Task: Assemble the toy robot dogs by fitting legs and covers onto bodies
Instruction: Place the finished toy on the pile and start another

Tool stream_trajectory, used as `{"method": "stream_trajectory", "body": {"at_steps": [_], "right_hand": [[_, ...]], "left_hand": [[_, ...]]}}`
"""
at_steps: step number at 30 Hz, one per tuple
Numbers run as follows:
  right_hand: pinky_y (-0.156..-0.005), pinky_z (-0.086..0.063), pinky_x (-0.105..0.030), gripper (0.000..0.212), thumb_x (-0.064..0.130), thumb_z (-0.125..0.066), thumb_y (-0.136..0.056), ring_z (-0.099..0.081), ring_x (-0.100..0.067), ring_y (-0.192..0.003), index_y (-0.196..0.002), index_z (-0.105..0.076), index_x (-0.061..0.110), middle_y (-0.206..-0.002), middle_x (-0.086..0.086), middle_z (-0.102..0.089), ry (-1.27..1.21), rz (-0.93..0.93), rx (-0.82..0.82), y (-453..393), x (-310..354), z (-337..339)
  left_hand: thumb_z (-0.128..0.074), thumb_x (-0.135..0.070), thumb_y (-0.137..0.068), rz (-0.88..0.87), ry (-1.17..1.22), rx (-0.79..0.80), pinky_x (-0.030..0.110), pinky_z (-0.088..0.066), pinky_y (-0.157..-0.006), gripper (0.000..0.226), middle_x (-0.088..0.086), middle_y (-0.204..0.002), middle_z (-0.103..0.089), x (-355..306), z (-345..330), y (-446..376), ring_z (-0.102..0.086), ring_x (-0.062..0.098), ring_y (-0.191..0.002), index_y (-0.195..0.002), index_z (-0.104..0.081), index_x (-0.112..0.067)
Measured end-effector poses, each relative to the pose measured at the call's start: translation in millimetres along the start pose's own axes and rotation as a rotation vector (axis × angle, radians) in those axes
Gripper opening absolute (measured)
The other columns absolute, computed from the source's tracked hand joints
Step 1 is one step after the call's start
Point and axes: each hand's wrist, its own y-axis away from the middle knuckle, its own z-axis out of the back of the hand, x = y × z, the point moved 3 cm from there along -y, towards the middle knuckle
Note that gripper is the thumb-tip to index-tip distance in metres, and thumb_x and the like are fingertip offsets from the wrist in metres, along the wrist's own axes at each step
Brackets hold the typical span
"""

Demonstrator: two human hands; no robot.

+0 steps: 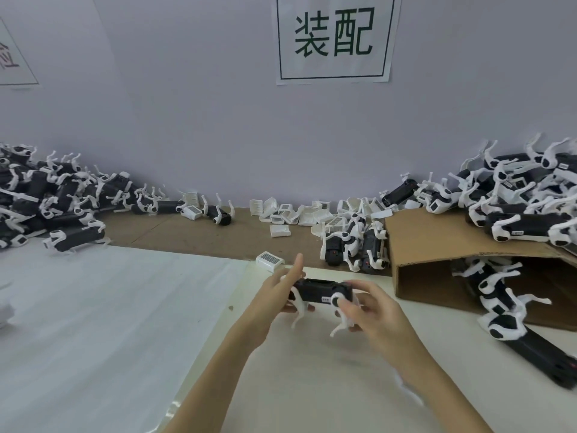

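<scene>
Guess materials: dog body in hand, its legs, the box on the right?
Dog body: looks like matte black moulded plastic, hard edges, little glare. Legs: white plastic, thin curved moulded shapes; blur hides the finish. Box: brown corrugated cardboard, judging by its folded flap and raw edge.

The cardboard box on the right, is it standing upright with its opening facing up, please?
No, the box lies on its side, its opening facing the person, with toy dogs spilling out of it.
</scene>
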Motion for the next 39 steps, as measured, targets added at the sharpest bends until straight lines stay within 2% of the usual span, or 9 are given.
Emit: {"method": "stream_trajectory", "body": {"at_steps": [4, 8, 14, 18, 20, 23, 26, 33, 39], "right_hand": [[-0.089, -0.057, -0.027, 0.063, 0.064, -0.081, -0.076, -0.068, -0.007, -0.112, -0.131, -0.054, 0.049, -0.123, 0.016, -0.070, 0.130, 0.111, 0.117, 2.4, -4.8, -29.0], [-0.092, -0.055, -0.025, 0.045, 0.072, -0.053, -0.094, -0.063, -0.003, -0.119, -0.132, -0.057, 0.049, -0.127, 0.024, -0.066, 0.098, 0.116, 0.209, -12.3, -5.2, -52.1], [-0.104, -0.049, -0.032, 0.034, 0.015, -0.043, -0.111, -0.061, -0.010, -0.122, -0.129, -0.067, 0.031, -0.129, 0.008, -0.066, 0.306, 0.187, 0.119, -86.0, -10.5, -77.9], [-0.116, -0.031, -0.026, 0.058, -0.006, -0.035, -0.105, -0.041, -0.018, -0.145, -0.138, -0.062, 0.032, -0.152, -0.003, -0.047, 0.631, 0.197, 0.283, -132.1, -9.8, -106.4], [-0.118, -0.034, -0.037, 0.046, 0.011, -0.058, -0.101, -0.039, -0.024, -0.146, -0.140, -0.058, 0.037, -0.155, -0.003, -0.043, 0.636, 0.131, 0.363, -145.5, -15.4, -115.8], [-0.101, -0.049, -0.041, 0.031, 0.040, -0.079, -0.083, -0.060, -0.020, -0.113, -0.114, -0.073, 0.040, -0.128, 0.001, -0.061, 0.829, 0.186, 0.336, -150.1, -20.5, -117.4], [-0.090, -0.038, -0.032, 0.037, 0.011, -0.056, -0.101, -0.053, -0.024, -0.106, -0.122, -0.073, 0.035, -0.110, -0.005, -0.056, 0.772, 0.286, 0.230, -148.9, -24.1, -107.2], [-0.088, -0.056, -0.037, 0.052, 0.006, -0.063, -0.097, -0.063, -0.015, -0.092, -0.124, -0.059, 0.051, -0.120, 0.008, -0.066, 0.541, 0.321, 0.083, -90.4, -4.7, -33.8], [-0.073, -0.057, -0.027, 0.043, 0.015, -0.076, -0.093, -0.069, -0.012, -0.081, -0.124, -0.061, 0.042, -0.098, 0.008, -0.074, 0.196, 0.228, -0.084, -22.7, -4.8, 20.9]], "left_hand": [[-0.060, -0.066, -0.098, -0.161, 0.240, -0.434, 0.028, -0.044, -0.063, 0.052, 0.000, -0.082, -0.077, -0.7, 2.0, 2.8, -0.063, 0.009, -0.064, -0.078, -0.079, -0.023], [-0.050, -0.045, -0.110, -0.254, 0.446, -0.623, 0.034, -0.048, -0.072, 0.060, 0.003, -0.071, -0.071, 1.3, 34.6, 0.7, -0.063, 0.019, -0.069, -0.063, -0.076, -0.018], [-0.043, -0.040, -0.110, -0.215, 0.556, -0.789, 0.040, -0.052, -0.080, 0.063, 0.006, -0.076, -0.072, 11.6, 66.9, -5.6, -0.067, 0.026, -0.078, -0.063, -0.077, -0.017], [-0.042, -0.035, -0.112, -0.247, 0.484, -0.791, 0.039, -0.050, -0.078, 0.059, 0.006, -0.074, -0.068, 13.3, 68.6, -7.1, -0.063, 0.026, -0.077, -0.073, -0.075, -0.007], [-0.042, -0.034, -0.113, -0.264, 0.429, -0.779, 0.033, -0.049, -0.072, 0.058, 0.001, -0.072, -0.068, 13.4, 65.9, -8.2, -0.062, 0.021, -0.073, -0.074, -0.075, -0.007], [-0.043, -0.030, -0.113, -0.294, 0.378, -0.751, 0.026, -0.047, -0.066, 0.057, -0.005, -0.069, -0.070, 13.9, 63.1, -9.3, -0.063, 0.011, -0.067, -0.072, -0.075, -0.009], [-0.044, -0.030, -0.112, -0.312, 0.352, -0.744, 0.031, -0.048, -0.072, 0.055, 0.001, -0.075, -0.070, 14.4, 61.9, -9.9, -0.062, 0.016, -0.074, -0.071, -0.075, -0.009], [-0.044, -0.038, -0.108, -0.213, 0.435, -0.669, 0.042, -0.050, -0.084, 0.059, 0.005, -0.079, -0.070, 12.2, 50.0, -10.7, -0.063, 0.027, -0.082, -0.063, -0.075, -0.018], [-0.047, -0.042, -0.108, -0.164, 0.360, -0.556, 0.036, -0.037, -0.063, 0.057, 0.005, -0.077, -0.066, 1.8, 16.0, -1.8, -0.054, 0.021, -0.071, -0.062, -0.074, -0.022]]}}
